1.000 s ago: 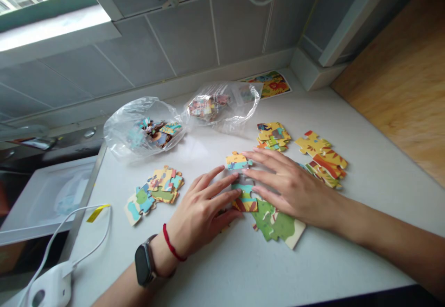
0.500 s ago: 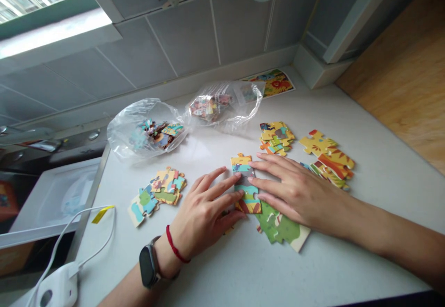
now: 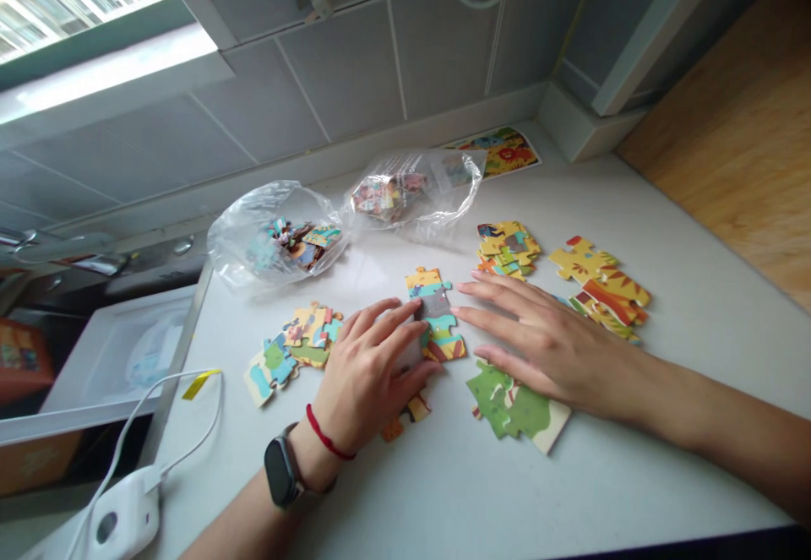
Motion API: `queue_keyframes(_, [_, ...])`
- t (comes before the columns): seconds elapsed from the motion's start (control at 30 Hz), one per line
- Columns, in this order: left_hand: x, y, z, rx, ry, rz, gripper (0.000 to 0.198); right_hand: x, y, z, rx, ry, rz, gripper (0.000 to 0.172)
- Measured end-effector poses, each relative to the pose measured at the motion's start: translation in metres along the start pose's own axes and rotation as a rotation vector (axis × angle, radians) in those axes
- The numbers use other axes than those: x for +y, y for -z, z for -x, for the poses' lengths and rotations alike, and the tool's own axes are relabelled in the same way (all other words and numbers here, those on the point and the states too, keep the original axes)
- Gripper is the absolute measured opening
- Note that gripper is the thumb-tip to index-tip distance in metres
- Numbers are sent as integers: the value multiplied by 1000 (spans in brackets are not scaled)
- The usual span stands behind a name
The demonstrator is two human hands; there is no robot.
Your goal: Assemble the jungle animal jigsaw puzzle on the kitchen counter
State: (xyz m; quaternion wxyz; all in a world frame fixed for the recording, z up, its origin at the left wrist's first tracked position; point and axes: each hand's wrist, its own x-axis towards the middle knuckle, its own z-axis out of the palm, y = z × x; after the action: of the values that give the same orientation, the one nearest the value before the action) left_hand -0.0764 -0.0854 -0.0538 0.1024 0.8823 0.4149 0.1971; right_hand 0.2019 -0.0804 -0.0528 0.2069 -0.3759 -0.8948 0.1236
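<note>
Where left hand [image 3: 369,361] touches, tabbed puzzle strip [image 3: 437,307] seems cardboard.

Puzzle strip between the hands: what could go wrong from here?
The strip could skew or split if the left hand, fingertips at its edge, pushes unevenly. The orange piece, partly hidden behind that hand, might get knocked. The right hand might drag the green pieces it partly covers.

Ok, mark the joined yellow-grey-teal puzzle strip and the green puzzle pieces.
Joined yellow-grey-teal puzzle strip [image 3: 434,305], head view: grey middle.
Green puzzle pieces [image 3: 527,412], head view: green face.
</note>
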Motion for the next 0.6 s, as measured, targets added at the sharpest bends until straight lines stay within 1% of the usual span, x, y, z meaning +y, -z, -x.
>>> queue_keyframes(0.1, [-6,4,-1,17,18,39,42,1,-1,-1,-14,43,-5,33])
queue_keyframes(0.2, [-11,8,-3,-13,12,164,44,2,-2,-2,-17,115,-41,25])
queue_keyframes(0.27, [-14,12,-3,5,14,240,47,2,0,-2,-26,158,-94,22])
queue_keyframes(0.33, [-18,15,-4,74,14,277,51,1,4,-3,-41,170,-158,20])
queue_keyframes(0.47, [-24,19,-5,219,34,331,60,1,12,-3,-44,127,-281,23])
queue_keyframes(0.53, [-27,18,-6,269,48,359,62,3,14,-4,-58,115,-329,23])
queue_keyframes(0.6, [-30,15,-7,314,54,357,61,3,13,-4,-95,136,-368,23])
